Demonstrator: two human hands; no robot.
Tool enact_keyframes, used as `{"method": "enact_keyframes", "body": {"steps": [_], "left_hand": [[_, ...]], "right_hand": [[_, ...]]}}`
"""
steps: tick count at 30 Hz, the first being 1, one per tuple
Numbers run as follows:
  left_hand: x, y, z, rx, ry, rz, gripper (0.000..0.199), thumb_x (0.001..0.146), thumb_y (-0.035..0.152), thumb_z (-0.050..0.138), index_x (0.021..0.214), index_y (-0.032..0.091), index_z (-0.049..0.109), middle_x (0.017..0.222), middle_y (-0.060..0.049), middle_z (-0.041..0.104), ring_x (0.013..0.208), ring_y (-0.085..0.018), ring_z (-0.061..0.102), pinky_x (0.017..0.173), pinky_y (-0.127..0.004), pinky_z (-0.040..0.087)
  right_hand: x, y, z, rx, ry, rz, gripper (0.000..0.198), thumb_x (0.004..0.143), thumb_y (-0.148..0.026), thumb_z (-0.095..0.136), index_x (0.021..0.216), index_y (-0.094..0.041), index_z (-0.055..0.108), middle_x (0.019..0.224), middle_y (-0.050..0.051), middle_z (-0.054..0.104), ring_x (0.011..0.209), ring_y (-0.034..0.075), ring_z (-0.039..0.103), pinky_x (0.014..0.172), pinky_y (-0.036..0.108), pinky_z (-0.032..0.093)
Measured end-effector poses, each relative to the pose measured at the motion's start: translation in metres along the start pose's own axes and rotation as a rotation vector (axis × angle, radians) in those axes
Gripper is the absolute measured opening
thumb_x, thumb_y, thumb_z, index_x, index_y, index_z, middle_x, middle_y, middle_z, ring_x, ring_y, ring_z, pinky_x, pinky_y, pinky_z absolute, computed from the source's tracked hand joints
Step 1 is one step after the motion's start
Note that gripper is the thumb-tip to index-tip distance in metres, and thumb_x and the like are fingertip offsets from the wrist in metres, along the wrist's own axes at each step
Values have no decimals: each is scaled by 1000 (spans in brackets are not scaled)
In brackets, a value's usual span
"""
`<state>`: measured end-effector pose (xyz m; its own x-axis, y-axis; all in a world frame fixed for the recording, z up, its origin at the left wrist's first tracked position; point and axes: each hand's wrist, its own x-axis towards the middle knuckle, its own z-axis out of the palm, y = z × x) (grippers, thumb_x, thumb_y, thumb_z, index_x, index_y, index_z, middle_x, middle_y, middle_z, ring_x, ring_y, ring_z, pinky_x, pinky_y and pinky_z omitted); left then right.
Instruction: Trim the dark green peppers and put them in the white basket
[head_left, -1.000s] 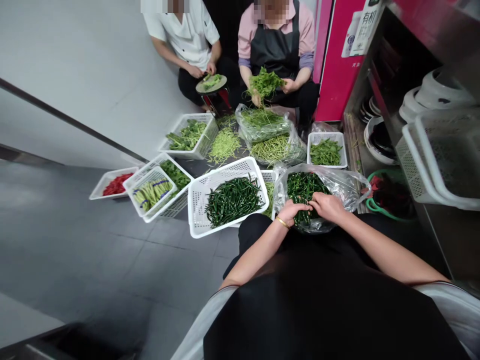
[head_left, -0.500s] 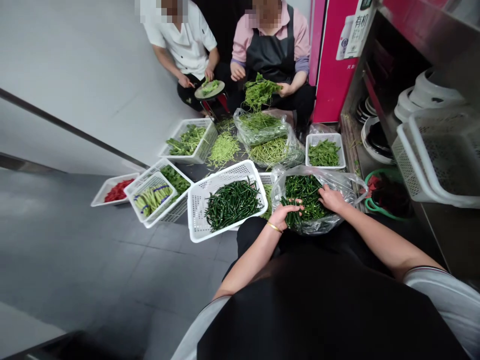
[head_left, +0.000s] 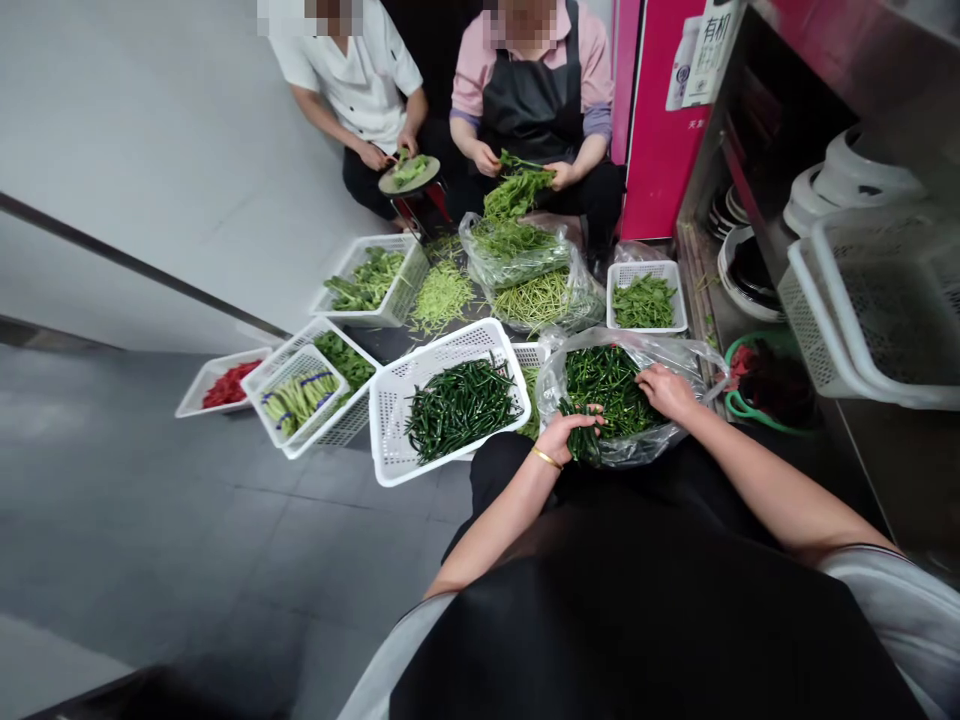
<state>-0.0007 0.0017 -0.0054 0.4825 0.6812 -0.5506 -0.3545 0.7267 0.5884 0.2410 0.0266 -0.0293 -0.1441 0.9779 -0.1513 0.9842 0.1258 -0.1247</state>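
A clear plastic bag full of long green chili peppers lies open at my knees. My left hand, with a gold bangle at the wrist, is closed round a bunch of these peppers at the bag's left side. Over the right part of the pile, my right hand has its fingertips pinched together among the peppers; whatever they grip is too small to make out. To the left stands a white perforated basket holding a heap of dark green chili peppers.
Opposite me sit two people, one handling leafy greens, the other at a small round stool. Baskets of greens and red peppers stand at left. A metal shelf with stacked white baskets borders the right.
The view has shifted slightly. My hands stay at the bag in nearly the same pose. The person in the pink shirt has brought a hand to the leafy greens.
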Motion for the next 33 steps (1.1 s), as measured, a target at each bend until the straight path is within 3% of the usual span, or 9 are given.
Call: {"method": "enact_keyframes", "body": {"steps": [4, 7, 10, 15, 17, 22, 26, 29, 33], "left_hand": [[-2, 0, 0, -13, -1, 26, 32, 58, 10, 74, 90, 10, 68, 75, -4, 70, 57, -12, 62, 57, -23, 49], [-6, 3, -2, -20, -6, 50, 36, 58, 11, 75, 92, 10, 66, 76, -4, 70, 57, -12, 63, 57, -24, 49], [-7, 9, -3, -59, 15, 104, 37, 58, 11, 76, 92, 12, 64, 82, -4, 72, 59, -12, 63, 59, -24, 49], [-6, 14, 16, -35, -58, 174, 40, 53, 15, 81, 90, 12, 65, 88, -6, 74, 59, -13, 63, 62, -27, 49], [-9, 12, 25, 15, -89, 172, 41, 50, 18, 84, 86, 11, 66, 77, -5, 72, 56, -13, 61, 61, -28, 48], [-16, -3, 32, 10, -57, 143, 43, 40, 21, 88, 75, 10, 66, 63, -3, 66, 55, -15, 60, 65, -33, 48], [-24, 3, 18, -27, -66, 209, 46, 39, 21, 88, 78, 10, 66, 66, -4, 67, 57, -15, 61, 67, -34, 48], [-39, 35, -14, -69, 35, 380, 51, 42, 18, 87, 87, 11, 64, 70, -4, 67, 61, -15, 62, 69, -33, 48], [-65, 102, -92, -69, 415, 662, 55, 52, 16, 84, 101, 11, 61, 78, -4, 68, 71, -16, 64, 78, -33, 49]], "right_hand": [[3, -16, -2, -58, -117, -203, 34, 96, -31, 40, 119, -24, 64, 114, 12, 60, 91, 21, 62, 72, 29, 44], [12, -20, -7, 10, -49, -188, 29, 96, -30, 42, 104, -19, 68, 108, 13, 63, 88, 20, 63, 72, 28, 45], [14, -15, -21, 410, 68, -52, 27, 93, -38, 48, 89, -18, 65, 87, 8, 68, 73, 17, 62, 68, 27, 46], [-8, -34, -44, 1163, -87, 14, 42, 81, -60, 57, 82, -18, 57, 60, 0, 61, 50, 14, 54, 51, 26, 45], [-20, -51, -47, 1117, -41, -46, 41, 83, -61, 54, 81, -19, 56, 61, 1, 61, 53, 15, 55, 53, 27, 46], [-37, -79, -46, 430, 299, -283, 35, 95, -44, 38, 85, -19, 60, 89, 12, 66, 82, 22, 63, 72, 33, 49], [-39, -79, -58, 360, 401, -291, 34, 95, -46, 38, 89, -21, 61, 90, 11, 67, 83, 23, 64, 75, 34, 49], [-38, -60, -70, 470, 433, -174, 33, 90, -53, 43, 87, -25, 58, 78, 8, 68, 72, 23, 65, 71, 36, 50], [-27, -25, -60, 397, 340, -80, 30, 86, -54, 47, 83, -26, 58, 70, 7, 69, 62, 24, 64, 63, 36, 49]]}}
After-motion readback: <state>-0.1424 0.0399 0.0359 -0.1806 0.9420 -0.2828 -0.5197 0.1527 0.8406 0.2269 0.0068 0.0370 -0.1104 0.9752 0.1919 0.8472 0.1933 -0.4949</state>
